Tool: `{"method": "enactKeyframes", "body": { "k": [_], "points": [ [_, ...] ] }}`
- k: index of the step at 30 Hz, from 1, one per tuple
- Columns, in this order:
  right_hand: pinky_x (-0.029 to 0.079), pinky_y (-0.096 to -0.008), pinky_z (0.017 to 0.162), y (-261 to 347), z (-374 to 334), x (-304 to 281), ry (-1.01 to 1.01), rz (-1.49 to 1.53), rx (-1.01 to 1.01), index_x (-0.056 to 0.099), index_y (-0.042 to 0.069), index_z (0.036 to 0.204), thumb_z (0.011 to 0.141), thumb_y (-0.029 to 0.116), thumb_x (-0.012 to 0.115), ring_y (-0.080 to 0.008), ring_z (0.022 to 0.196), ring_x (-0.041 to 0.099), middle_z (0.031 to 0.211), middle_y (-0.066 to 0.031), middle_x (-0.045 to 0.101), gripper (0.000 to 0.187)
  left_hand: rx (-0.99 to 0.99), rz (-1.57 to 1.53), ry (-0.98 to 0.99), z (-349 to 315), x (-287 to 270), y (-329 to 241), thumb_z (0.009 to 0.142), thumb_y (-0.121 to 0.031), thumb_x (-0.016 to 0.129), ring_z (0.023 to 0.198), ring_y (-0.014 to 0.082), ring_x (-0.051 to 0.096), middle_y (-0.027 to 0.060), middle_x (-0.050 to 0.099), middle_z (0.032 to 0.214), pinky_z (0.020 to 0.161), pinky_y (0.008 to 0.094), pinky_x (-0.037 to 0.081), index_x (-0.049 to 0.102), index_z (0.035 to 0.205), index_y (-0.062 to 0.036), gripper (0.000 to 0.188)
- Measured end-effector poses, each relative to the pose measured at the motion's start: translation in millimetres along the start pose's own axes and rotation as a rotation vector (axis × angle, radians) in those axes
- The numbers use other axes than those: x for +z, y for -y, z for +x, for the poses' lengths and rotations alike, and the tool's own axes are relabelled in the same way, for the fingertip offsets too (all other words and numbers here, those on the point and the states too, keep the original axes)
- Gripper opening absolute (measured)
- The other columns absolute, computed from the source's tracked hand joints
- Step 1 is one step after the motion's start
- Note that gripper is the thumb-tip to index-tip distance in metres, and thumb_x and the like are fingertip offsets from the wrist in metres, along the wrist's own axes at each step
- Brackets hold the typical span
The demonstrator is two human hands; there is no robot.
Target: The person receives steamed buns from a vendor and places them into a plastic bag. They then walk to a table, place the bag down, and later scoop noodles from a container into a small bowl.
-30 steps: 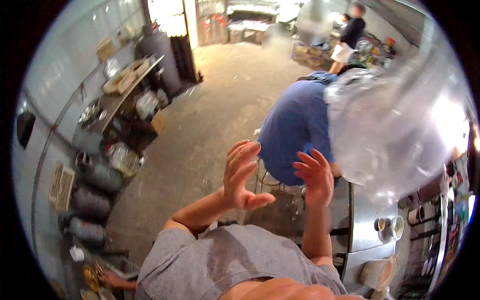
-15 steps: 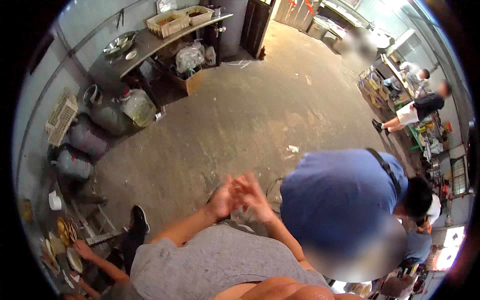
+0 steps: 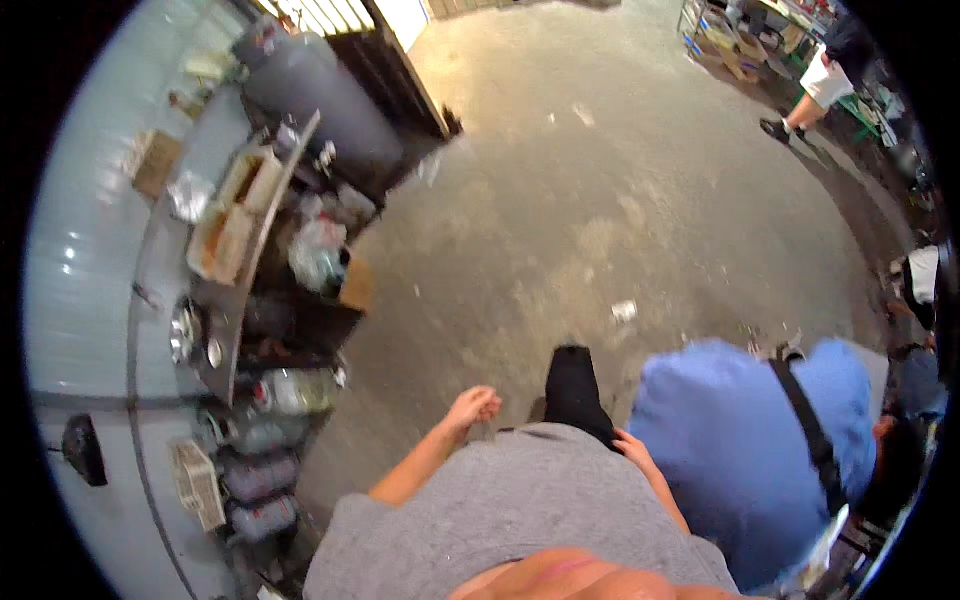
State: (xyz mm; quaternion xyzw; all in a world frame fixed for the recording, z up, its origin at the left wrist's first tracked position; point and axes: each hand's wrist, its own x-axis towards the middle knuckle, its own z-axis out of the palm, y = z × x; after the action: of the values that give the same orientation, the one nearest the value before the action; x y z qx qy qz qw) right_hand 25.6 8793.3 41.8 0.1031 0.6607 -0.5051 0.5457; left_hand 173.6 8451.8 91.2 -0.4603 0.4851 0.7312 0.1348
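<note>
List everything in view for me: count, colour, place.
Wall: one, pale grey, left
Floor: one, grey-brown, centre
Door: one, dark, top left
Tank: one, grey, beside door
Bench: one, dark, along wall
Tubs: two, cream, on bench
Pan: one, silver, bench's near end
Bag: one, clear, below bench
Carton: one, brown, beside bag
Jug: one, clear, below bench
Cylinders: three, greyish, nearer than jug
Crate: one, cream, by cylinders
Scraps: several, whitish, on floor
Co-worker: one, blue top, right
Bystander: one, white shorts, top right
Clutter: uncounted, mixed, right edge, too blurred
Shirt: one, grey, bottom centre
Leg: one, black, below centre
Left grip: one, bare, over floor
Right grip: one, bare, beside leg
</note>
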Motion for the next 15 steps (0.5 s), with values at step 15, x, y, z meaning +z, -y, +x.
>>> {"method": "enactKeyframes", "body": {
  "k": [15],
  "points": [
    [0.047,-0.0297,0.056,364.0,284.0,-92.1,-0.305,-0.63,-0.126,0.063,0.001,0.071,0.073,0.023,0.057,-0.0222,0.061,0.061,0.066,-0.0141,0.061,0.023,-0.058,-0.095,-0.488,229.8,-61.0,-265.5,0.085,-0.02,0.054,0.06,0.0134,0.055,0.0066,0.061,0.076,0.052,0.0268,0.045,0.055,0.093,-0.0034,0.018]
  ]
}}
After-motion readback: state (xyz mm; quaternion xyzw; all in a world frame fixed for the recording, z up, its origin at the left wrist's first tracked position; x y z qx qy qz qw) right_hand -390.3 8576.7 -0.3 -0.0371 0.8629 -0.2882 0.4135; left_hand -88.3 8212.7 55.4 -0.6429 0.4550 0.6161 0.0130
